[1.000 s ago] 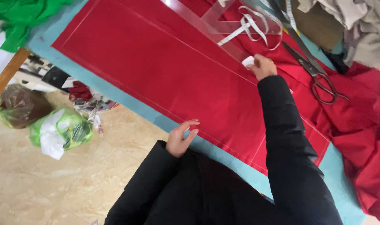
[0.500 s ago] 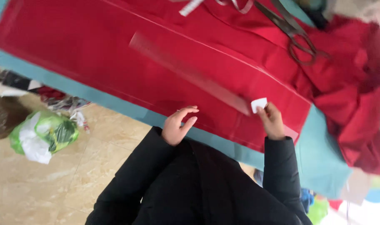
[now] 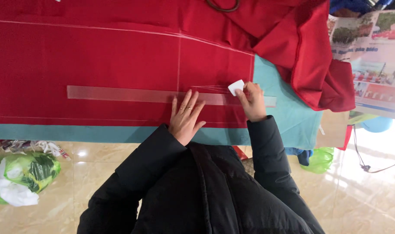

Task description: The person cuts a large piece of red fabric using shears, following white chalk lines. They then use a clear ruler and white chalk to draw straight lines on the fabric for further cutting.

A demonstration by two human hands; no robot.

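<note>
1. marking along the long clear plastic ruler (image 3: pixel 132 94), which lies flat across the red cloth panel (image 3: pixel 97 60), its right end running past the cloth edge onto the teal table cover (image 3: pixel 292 125).
2. small white wedge of tailor's chalk (image 3: pixel 236 86) sits at the ruler's upper edge, near the cloth's right border, pinched in the right hand (image 3: pixel 252 100); fingers closed narrow round it.
3. left hand (image 3: pixel 186 117) lies flat on the ruler and cloth, fingers spread fairly wide, holding nothing, only pressing down.
4. judgement: a clean line wants the left palm kept heavy close to the chalk so the ruler can't pivot, and the chalk's thin edge kept tight against the ruler.
5. faint chalk lines already cross the panel; one upright line meets the ruler just above the left fingers.
6. outward: loose bunched red fabric (image 3: pixel 310 56) at right, printed paper sheet (image 3: pixel 370 65) beyond it, green-and-white plastic bag (image 3: pixel 19 177) on the tiled floor (image 3: pixel 370 182).
</note>
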